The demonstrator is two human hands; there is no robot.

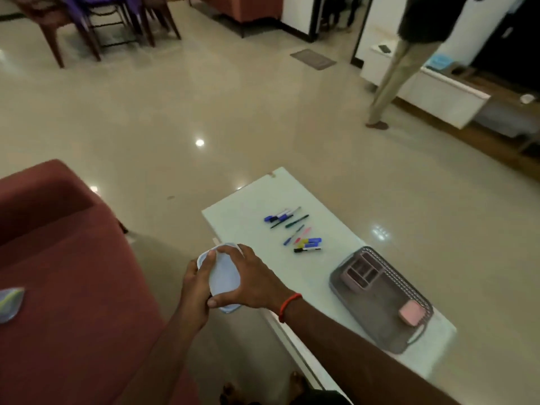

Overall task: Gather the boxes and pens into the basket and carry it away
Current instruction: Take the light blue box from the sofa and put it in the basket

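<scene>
Both my hands hold a pale blue lidded box (223, 277) over the near left edge of the low white table (257, 200). My left hand (196, 283) grips its left side; my right hand (248, 280) lies over the lid. Several pens and markers (295, 230) lie loose in two clusters on the table's middle. To the right stands a grey basket (409, 343) holding a pink divided organiser box (361, 271) and a small pink box (411, 312).
A maroon sofa (73, 273) fills the left, with a bluish object (10, 305) on it. A person's leg (391, 89) stands by a white bench at the far right. Chairs (96, 21) stand at the back left. Shiny floor surrounds the table.
</scene>
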